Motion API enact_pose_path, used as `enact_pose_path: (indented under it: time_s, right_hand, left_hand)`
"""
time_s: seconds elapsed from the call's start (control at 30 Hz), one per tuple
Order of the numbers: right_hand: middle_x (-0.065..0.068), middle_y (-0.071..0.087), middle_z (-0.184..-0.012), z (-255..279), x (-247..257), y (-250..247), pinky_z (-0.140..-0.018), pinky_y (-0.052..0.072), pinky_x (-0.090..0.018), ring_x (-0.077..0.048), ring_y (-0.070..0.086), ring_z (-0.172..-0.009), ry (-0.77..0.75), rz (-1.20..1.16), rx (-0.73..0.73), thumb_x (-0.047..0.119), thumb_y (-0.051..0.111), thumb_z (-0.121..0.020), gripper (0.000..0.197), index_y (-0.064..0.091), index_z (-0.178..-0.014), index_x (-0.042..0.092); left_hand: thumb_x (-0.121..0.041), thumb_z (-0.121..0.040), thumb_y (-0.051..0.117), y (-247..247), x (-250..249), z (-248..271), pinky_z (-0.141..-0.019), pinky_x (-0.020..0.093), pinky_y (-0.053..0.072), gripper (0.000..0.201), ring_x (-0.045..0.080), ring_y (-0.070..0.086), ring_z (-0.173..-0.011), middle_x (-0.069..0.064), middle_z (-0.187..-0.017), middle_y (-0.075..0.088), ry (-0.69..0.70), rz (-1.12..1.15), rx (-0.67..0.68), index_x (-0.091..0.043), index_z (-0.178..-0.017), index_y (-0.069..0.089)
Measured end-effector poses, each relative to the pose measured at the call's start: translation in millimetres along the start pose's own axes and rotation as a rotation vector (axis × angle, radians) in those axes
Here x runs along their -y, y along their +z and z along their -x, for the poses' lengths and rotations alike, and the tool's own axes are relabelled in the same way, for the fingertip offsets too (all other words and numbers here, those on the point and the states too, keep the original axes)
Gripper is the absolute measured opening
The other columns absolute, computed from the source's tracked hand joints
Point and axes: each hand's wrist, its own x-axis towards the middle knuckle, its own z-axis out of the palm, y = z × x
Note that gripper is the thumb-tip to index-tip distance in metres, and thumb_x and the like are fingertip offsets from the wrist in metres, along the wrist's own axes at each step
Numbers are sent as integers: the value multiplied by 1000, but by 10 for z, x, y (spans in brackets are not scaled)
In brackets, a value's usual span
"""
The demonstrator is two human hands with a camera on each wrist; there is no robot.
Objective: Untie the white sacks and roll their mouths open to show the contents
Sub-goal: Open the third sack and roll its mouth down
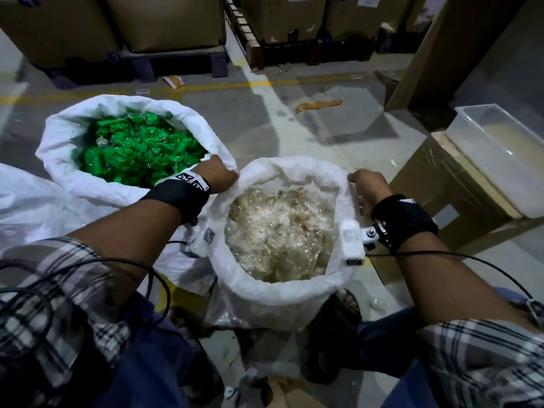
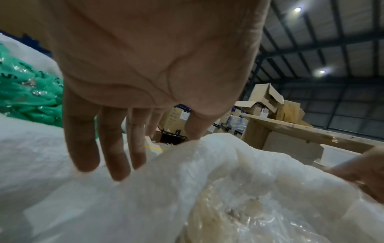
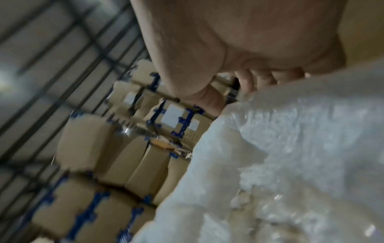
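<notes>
Two white sacks stand open on the floor in the head view. The far left sack (image 1: 67, 142) has a rolled mouth and shows green packets (image 1: 138, 148). The near sack (image 1: 282, 293) shows clear, beige-tinted packets (image 1: 279, 231). My left hand (image 1: 222, 175) is on its left rim. In the left wrist view that hand (image 2: 116, 139) has straight fingers (image 2: 83, 148) lying on the sack cloth (image 2: 218, 148), and the thumb tip is hidden behind the rolled edge. My right hand (image 1: 366, 187) grips the right rim. In the blurred right wrist view its fingers (image 3: 270, 78) curl over the cloth (image 3: 290, 131).
Cardboard boxes (image 1: 170, 22) on pallets line the back. A taped carton (image 1: 441, 184) with a translucent plastic tub (image 1: 500, 148) on it stands close at the right. Another white sack (image 1: 26, 195) lies at the left. My sandalled foot (image 1: 344, 304) is beside the near sack.
</notes>
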Motion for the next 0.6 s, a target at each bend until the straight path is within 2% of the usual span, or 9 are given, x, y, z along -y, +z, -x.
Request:
enact_pose_path:
  time_s: [0.07,0.13,0.27,0.33,0.4,0.43,0.5,0.57,0.6]
  right_hand:
    - [-19,46,-141,-23,-68,4,-101,46,-40,-34,53,-119,-99,282,-135,31,54,-96,61,34,-143,-2]
    - [-25,30,-151,92,-134,55,-110,40,-48,-46,43,-132,-217,520,-196,44,52,-97,73,24,-150,3]
    - [-25,34,-142,260,-224,156,-99,42,-49,-48,47,-123,-354,783,-225,64,53,-92,82,31,-143,3]
    - [-25,44,-137,282,-212,167,-88,44,-42,-44,54,-117,-361,863,-215,61,56,-92,76,41,-135,2]
    - [-26,59,-124,246,-217,156,-75,41,-34,-41,60,-108,-348,912,-168,48,59,-95,47,54,-111,4]
    - [-25,64,-119,228,-216,134,-73,40,-32,-40,62,-106,-325,900,-151,42,60,-96,37,56,-100,6]
    - [-24,68,-111,153,-219,91,-73,48,-34,-40,65,-101,-254,779,-118,37,62,-96,35,59,-94,2]
    - [-23,68,-102,125,-208,83,-74,59,-45,-39,68,-91,-143,428,-52,30,64,-96,35,63,-97,-5]
    - [-21,66,-97,114,-213,97,-72,60,-48,-37,68,-84,-88,236,-19,25,63,-97,30,63,-94,-5]
  left_hand:
    - [-42,-100,52,3,24,46,-95,40,46,54,39,59,-119,24,-130,59,8,-100,-4,1,-133,52]
    - [-40,-102,48,-10,36,88,-93,39,47,50,40,60,-117,28,-130,58,85,-179,2,0,-132,52]
    - [-53,-98,49,-58,33,171,-87,36,49,58,38,63,-109,23,-123,65,145,-316,-45,-3,-126,60]
    - [-55,-97,50,-77,5,205,-84,35,47,58,37,63,-109,22,-120,66,154,-395,-26,-2,-117,64]
    - [-54,-96,54,-83,-27,245,-83,34,48,55,36,65,-103,21,-113,69,161,-414,25,-2,-109,66]
    - [-53,-96,56,-77,-35,261,-84,34,50,52,36,66,-101,20,-110,70,145,-400,53,-3,-108,66]
    - [-47,-97,57,-56,-25,273,-86,35,51,50,35,66,-104,20,-111,70,100,-354,97,0,-113,64]
    - [-36,-101,53,-76,-18,293,-82,35,52,44,35,66,-103,24,-113,66,59,-254,128,5,-117,61]
    - [-30,-102,51,-85,-3,266,-80,35,52,40,33,66,-99,24,-110,64,59,-208,123,6,-116,61]
